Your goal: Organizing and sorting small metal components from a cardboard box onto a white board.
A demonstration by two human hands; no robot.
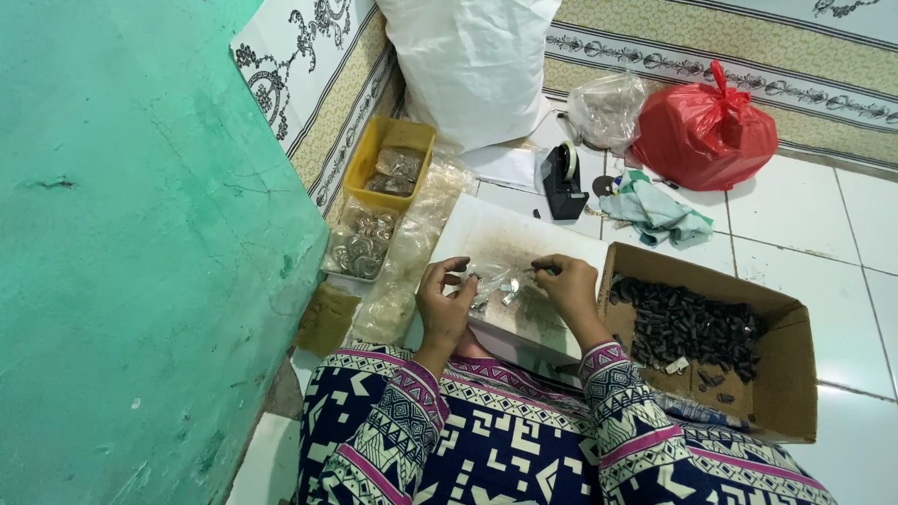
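Seated on a white tiled floor (804, 215), a person in patterned sleeves works over a flat white board (510, 238) laid across the lap, filling what looks like a small clear plastic bag (494, 285) with small silver metal pieces (510, 292). The left hand (443, 304) curls its fingers (456, 268) around the bag's near edge, pinching it; the right hand (568, 285) is closed with its fingers (545, 269) nipped on something too small to make out. The bag lies on the board between the two hands, touching the left fingers and just beside the right. The job likely goes best with the bag's mouth held wide and steady, pieces fed low. An open brown cardboard box of small dark parts (697, 327) sits at the right.
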